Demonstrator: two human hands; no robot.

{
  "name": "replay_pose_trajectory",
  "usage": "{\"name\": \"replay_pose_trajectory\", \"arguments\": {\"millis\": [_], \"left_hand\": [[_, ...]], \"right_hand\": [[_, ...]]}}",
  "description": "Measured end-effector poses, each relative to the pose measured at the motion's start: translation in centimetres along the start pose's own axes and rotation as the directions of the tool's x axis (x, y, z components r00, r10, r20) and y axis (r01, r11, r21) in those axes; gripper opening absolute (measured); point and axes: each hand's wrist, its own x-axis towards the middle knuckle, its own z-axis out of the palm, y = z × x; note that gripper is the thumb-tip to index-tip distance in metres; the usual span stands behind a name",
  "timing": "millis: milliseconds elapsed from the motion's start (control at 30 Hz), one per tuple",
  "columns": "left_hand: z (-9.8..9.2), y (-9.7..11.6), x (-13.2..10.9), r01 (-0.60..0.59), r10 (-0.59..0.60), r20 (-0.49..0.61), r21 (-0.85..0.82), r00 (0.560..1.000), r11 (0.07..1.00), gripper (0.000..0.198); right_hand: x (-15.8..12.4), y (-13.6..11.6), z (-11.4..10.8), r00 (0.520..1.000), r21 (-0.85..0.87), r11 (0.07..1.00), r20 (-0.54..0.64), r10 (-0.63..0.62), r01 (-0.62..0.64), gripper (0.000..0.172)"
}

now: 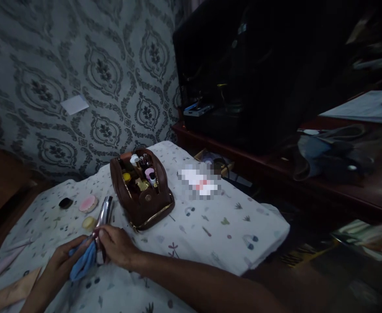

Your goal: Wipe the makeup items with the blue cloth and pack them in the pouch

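Observation:
My left hand [63,256] is closed around a crumpled blue cloth [84,263], which is pressed against the item in my other hand. In my right hand [118,245] is a shiny silver tube [104,212], gripped near its middle; my fingers hide part of it. Just beyond my hands stands an unzipped brown cosmetic bag [148,202], with several small bottles and cosmetics inside. A yellow round item [89,223] lies close to the tube, and a pink round item [88,203] sits behind it. Farther left lies a small black item [65,203].
A patterned white sheet [207,248] covers the surface. A pixelated white item [200,180] lies right of the bag. Pink [6,265] and tan [13,289] flat items lie at the left. A dark television [259,78] stands on a reddish cabinet behind.

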Motion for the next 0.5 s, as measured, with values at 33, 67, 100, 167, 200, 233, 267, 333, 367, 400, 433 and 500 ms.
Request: {"name": "replay_pose_trajectory", "arguments": {"millis": [33, 67, 100, 167, 200, 233, 267, 333, 367, 400, 433, 500], "left_hand": [[0.0, 0.2, 0.1, 0.033, -0.032, 0.013, -0.06, 0.999, 0.998, 0.051], [0.0, 0.4, 0.2, 0.046, -0.049, -0.036, -0.088, 0.998, 0.995, 0.051], [0.1, 0.8, 0.2, 0.053, -0.062, -0.102, -0.096, 0.993, 0.994, 0.051], [0.6, 1.7, 0.2, 0.066, -0.081, -0.237, -0.073, 0.968, 0.995, 0.054], [1.0, 2.2, 0.2, 0.067, -0.078, -0.299, -0.047, 0.951, 0.997, 0.056], [1.4, 2.6, 0.1, 0.061, -0.06, -0.353, -0.009, 0.934, 0.998, 0.058], [1.8, 2.9, 0.0, 0.048, -0.031, -0.391, 0.035, 0.92, 0.998, 0.058], [2.7, 3.2, -0.2, 0.007, 0.049, -0.422, 0.13, 0.905, 0.991, 0.055], [3.0, 3.0, -0.3, -0.015, 0.091, -0.421, 0.18, 0.903, 0.984, 0.052], [3.3, 2.8, -0.5, -0.039, 0.132, -0.409, 0.226, 0.903, 0.973, 0.05], [3.6, 2.4, -0.6, -0.071, 0.175, -0.39, 0.266, 0.904, 0.961, 0.048], [3.9, 1.6, -0.8, -0.181, 0.297, -0.337, 0.335, 0.894, 0.925, 0.046]], "right_hand": [[0.0, -0.2, -0.1, 1.0, 0.006, 1.0, 0.006, 0.027, -0.027, 0.03], [0.0, -0.4, -0.1, 0.999, 0.008, 0.999, 0.011, 0.044, -0.044, 0.028], [0.0, -0.6, -0.2, 0.998, 0.006, 0.999, 0.02, 0.052, -0.052, 0.026], [0.0, -0.8, -0.2, 0.998, -0.001, 0.999, 0.037, 0.049, -0.049, 0.024], [0.0, -0.8, -0.2, 0.998, -0.003, 0.999, 0.043, 0.05, -0.05, 0.023], [0.0, -0.8, -0.2, 0.998, -0.002, 0.999, 0.042, 0.051, -0.051, 0.021], [0.0, -0.7, -0.1, 0.998, 0.0, 0.999, 0.038, 0.049, -0.049, 0.02], [0.1, -0.5, -0.1, 0.999, -0.003, 1.0, 0.021, 0.027, -0.027, 0.019], [0.1, -0.4, 0.0, 1.0, -0.007, 1.0, 0.007, 0.016, -0.016, 0.018], [0.3, -0.2, 0.1, 1.0, -0.004, 1.0, -0.011, 0.01, -0.01, 0.018], [0.4, 0.1, 0.1, 0.999, 0.009, 1.0, -0.032, 0.012, -0.011, 0.018], [0.8, 0.8, 0.3, 0.997, 0.061, 0.998, -0.079, 0.025, -0.02, 0.025]]}}
